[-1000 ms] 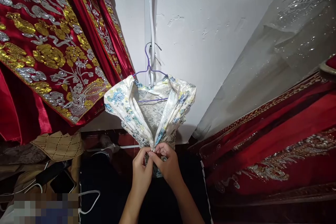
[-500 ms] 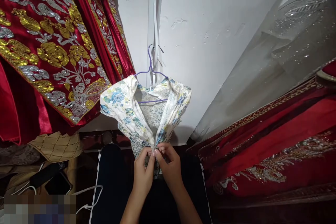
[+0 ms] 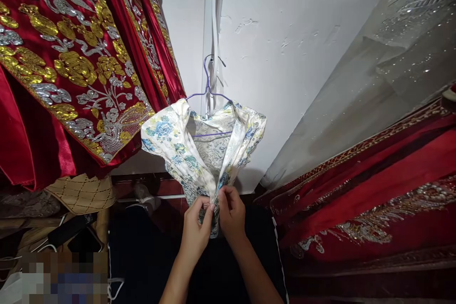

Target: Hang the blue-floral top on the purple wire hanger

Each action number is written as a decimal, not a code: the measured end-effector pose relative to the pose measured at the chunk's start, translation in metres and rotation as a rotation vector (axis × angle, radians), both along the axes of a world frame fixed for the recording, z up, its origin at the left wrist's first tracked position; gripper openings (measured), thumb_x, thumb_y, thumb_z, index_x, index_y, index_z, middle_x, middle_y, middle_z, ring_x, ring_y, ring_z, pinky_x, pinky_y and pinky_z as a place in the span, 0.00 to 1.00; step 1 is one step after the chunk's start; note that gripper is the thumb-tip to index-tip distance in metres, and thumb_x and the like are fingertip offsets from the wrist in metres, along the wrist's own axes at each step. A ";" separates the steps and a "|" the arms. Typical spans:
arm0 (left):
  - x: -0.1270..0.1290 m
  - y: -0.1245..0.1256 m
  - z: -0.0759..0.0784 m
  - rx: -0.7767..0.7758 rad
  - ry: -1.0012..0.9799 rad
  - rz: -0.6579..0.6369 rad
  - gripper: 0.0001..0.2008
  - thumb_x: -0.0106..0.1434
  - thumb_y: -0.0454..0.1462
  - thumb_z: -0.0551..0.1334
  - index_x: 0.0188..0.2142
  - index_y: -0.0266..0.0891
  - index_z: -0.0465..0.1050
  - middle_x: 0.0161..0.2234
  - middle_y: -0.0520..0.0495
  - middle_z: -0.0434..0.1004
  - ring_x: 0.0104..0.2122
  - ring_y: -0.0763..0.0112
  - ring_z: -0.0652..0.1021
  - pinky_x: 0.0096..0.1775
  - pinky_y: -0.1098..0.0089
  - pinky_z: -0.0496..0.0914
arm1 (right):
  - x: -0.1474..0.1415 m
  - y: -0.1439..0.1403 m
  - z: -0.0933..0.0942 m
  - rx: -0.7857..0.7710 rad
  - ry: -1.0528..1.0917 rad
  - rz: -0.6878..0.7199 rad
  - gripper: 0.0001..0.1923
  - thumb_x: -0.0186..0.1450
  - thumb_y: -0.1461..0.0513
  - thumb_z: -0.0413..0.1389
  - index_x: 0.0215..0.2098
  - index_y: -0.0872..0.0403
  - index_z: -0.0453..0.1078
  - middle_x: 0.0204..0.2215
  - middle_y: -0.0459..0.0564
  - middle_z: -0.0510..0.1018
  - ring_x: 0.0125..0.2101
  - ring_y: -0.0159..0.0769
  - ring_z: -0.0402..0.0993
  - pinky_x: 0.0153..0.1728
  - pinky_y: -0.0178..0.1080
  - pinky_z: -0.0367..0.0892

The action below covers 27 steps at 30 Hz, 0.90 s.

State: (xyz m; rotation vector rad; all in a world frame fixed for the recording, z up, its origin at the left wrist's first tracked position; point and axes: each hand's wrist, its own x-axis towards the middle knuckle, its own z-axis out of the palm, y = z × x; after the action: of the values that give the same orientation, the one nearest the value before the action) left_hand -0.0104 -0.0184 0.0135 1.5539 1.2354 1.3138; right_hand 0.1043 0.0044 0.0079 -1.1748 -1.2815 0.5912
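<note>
Silky floral dress [image 3: 199, 147] hangs on a thin purple wire hanger [image 3: 210, 97] against the white wall [image 3: 285, 57], squeezed between heavy red embroidered robes [image 3: 64, 80] on one side and more red beaded cloth [image 3: 374, 190] on the other. It looks light, soft and a little slippery, the sort of fabric that slides through a loose grip, so the sensible place to hold it is right at the two edges of the open front, low down where they meet. That is just where both hands are. The left hand [image 3: 195, 232] has thumb and forefinger pressed together on one edge, and the right hand [image 3: 232, 216] pinches the other edge the same way, the remaining fingers curled in close. The fingertips nearly touch. Whether they grip a zip pull or only cloth, I cannot tell.
</note>
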 end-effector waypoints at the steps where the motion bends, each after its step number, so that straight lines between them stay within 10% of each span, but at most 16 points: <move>1: -0.001 0.000 -0.001 0.000 -0.003 0.002 0.09 0.70 0.42 0.57 0.36 0.39 0.70 0.31 0.50 0.69 0.32 0.70 0.70 0.33 0.73 0.63 | -0.001 0.003 0.001 0.026 -0.023 -0.012 0.08 0.70 0.57 0.52 0.38 0.52 0.69 0.31 0.47 0.74 0.32 0.37 0.72 0.36 0.39 0.68; 10: -0.022 -0.009 0.004 0.005 0.012 -0.036 0.10 0.71 0.42 0.56 0.36 0.40 0.67 0.31 0.50 0.67 0.33 0.69 0.69 0.38 0.72 0.64 | 0.014 0.052 0.034 0.286 -0.307 0.041 0.06 0.69 0.60 0.53 0.34 0.51 0.69 0.28 0.48 0.77 0.29 0.37 0.73 0.33 0.39 0.67; 21: -0.013 -0.009 0.005 -0.032 0.051 -0.155 0.11 0.71 0.43 0.56 0.35 0.40 0.66 0.30 0.50 0.64 0.29 0.72 0.66 0.26 0.74 0.58 | 0.040 0.143 0.175 0.686 -0.636 0.077 0.08 0.71 0.60 0.53 0.34 0.53 0.68 0.28 0.48 0.74 0.27 0.34 0.68 0.29 0.37 0.60; 27: -0.023 -0.004 0.010 0.018 0.245 -0.208 0.08 0.70 0.39 0.56 0.33 0.40 0.66 0.30 0.49 0.69 0.31 0.69 0.71 0.34 0.72 0.65 | 0.046 0.152 0.207 0.728 -0.603 -0.022 0.07 0.70 0.59 0.53 0.34 0.53 0.67 0.27 0.46 0.74 0.27 0.33 0.68 0.30 0.37 0.60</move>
State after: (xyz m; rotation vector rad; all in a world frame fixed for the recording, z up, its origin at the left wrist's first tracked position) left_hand -0.0337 -0.0221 0.0230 1.8441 1.1715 1.0274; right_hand 0.1503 0.1564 0.2151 -0.7533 -1.7771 -0.2848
